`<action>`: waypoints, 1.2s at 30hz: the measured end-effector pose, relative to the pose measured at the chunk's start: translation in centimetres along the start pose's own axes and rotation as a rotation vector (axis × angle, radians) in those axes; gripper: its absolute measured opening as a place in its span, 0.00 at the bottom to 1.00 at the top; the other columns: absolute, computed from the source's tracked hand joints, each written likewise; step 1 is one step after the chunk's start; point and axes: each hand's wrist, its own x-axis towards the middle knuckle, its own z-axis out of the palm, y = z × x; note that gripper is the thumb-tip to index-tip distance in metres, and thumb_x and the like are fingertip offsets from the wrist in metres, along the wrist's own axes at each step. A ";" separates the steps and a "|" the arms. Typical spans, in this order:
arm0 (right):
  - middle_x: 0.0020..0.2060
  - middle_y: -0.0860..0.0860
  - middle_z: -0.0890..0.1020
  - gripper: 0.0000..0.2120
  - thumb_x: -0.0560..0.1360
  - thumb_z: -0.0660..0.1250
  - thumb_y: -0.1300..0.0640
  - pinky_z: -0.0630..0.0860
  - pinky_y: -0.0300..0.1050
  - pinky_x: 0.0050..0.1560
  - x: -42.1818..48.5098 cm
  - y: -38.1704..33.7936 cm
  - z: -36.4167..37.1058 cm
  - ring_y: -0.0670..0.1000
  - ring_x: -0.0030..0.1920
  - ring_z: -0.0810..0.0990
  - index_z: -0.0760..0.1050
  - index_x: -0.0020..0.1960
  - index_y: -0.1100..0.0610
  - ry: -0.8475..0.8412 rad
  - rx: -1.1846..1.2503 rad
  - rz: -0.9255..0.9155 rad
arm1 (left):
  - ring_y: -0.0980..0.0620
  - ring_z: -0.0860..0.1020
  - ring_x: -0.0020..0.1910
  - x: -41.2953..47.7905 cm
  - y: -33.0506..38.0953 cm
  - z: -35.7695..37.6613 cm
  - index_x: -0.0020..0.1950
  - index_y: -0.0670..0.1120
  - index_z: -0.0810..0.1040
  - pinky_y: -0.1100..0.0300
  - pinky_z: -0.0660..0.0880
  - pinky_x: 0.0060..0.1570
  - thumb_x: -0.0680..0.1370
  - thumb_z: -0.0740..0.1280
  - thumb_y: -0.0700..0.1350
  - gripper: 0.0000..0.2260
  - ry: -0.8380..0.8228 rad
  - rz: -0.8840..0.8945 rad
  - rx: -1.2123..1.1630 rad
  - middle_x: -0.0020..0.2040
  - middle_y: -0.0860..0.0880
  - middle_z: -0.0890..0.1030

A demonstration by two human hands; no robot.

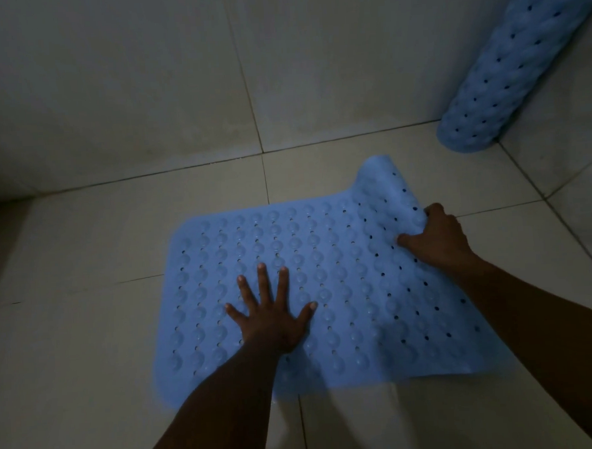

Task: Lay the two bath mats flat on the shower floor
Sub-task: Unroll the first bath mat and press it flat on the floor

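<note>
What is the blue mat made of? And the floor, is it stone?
The mat looks like soft rubber or vinyl, matte blue: its far corner curls up where the right hand grips it, and it has round bumps and small holes. The floor looks like ceramic tile: pale, smooth, with dark grout lines.

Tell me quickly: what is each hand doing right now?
Left hand: open, fingers spread, pressing flat on the blue mat.
Right hand: closed, gripping the mat's raised right edge.
</note>
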 end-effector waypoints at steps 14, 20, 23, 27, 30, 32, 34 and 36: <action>0.58 0.63 0.72 0.38 0.62 0.74 0.46 0.66 0.57 0.54 -1.2 1.7 2.2 0.64 0.59 0.70 0.65 0.68 0.56 0.509 -0.407 -0.237 | 0.35 0.20 0.71 0.6 0.0 -0.1 0.75 0.63 0.23 0.21 0.34 0.67 0.70 0.42 0.81 0.44 -0.055 -0.010 -0.009 0.71 0.50 0.15; 0.66 0.59 0.69 0.33 0.67 0.66 0.42 0.62 0.60 0.63 -1.1 2.1 2.5 0.62 0.69 0.64 0.69 0.69 0.53 0.402 -0.540 -0.309 | 0.35 0.20 0.71 0.6 0.0 0.0 0.74 0.63 0.23 0.21 0.34 0.67 0.70 0.41 0.81 0.43 -0.051 -0.014 -0.010 0.71 0.50 0.15; 0.75 0.55 0.62 0.34 0.72 0.67 0.37 0.57 0.61 0.72 -0.9 2.3 3.8 0.60 0.76 0.55 0.64 0.74 0.47 0.074 -0.570 -0.170 | 0.35 0.20 0.72 0.6 0.0 0.0 0.74 0.63 0.23 0.21 0.35 0.67 0.69 0.40 0.81 0.43 -0.049 -0.015 -0.002 0.71 0.50 0.15; 0.81 0.50 0.46 0.42 0.74 0.62 0.31 0.52 0.67 0.75 -1.7 5.0 6.1 0.58 0.80 0.45 0.48 0.80 0.43 -0.174 -0.559 -0.097 | 0.35 0.20 0.72 0.6 -0.1 0.1 0.74 0.63 0.23 0.22 0.35 0.68 0.70 0.40 0.81 0.43 -0.039 -0.013 -0.004 0.71 0.50 0.16; 0.81 0.50 0.36 0.44 0.76 0.56 0.29 0.47 0.68 0.76 -2.1 6.4 7.2 0.58 0.80 0.38 0.37 0.81 0.44 -0.198 -0.630 -0.139 | 0.36 0.21 0.73 0.3 -0.1 0.1 0.75 0.63 0.24 0.22 0.34 0.68 0.71 0.40 0.80 0.42 -0.023 -0.007 -0.002 0.73 0.50 0.17; 0.80 0.49 0.34 0.44 0.76 0.54 0.29 0.45 0.68 0.76 -1.9 6.6 7.3 0.58 0.80 0.35 0.35 0.80 0.43 -0.203 -0.631 -0.157 | 0.36 0.22 0.73 0.2 -0.2 0.0 0.75 0.64 0.24 0.23 0.35 0.68 0.71 0.40 0.80 0.42 -0.016 -0.004 0.001 0.73 0.50 0.17; 0.80 0.47 0.33 0.43 0.76 0.54 0.28 0.43 0.68 0.76 -1.5 6.7 7.3 0.58 0.80 0.34 0.34 0.80 0.43 -0.225 -0.625 -0.172 | 0.36 0.22 0.73 0.2 -0.3 0.0 0.75 0.64 0.24 0.22 0.35 0.69 0.71 0.40 0.80 0.42 -0.014 -0.008 -0.001 0.73 0.50 0.17; 0.80 0.47 0.33 0.43 0.76 0.53 0.28 0.42 0.68 0.76 -1.1 6.7 7.2 0.58 0.80 0.34 0.34 0.80 0.43 -0.240 -0.621 -0.189 | 0.36 0.22 0.73 0.2 -0.4 0.1 0.75 0.64 0.24 0.22 0.36 0.69 0.71 0.40 0.80 0.41 -0.008 -0.014 -0.007 0.73 0.50 0.18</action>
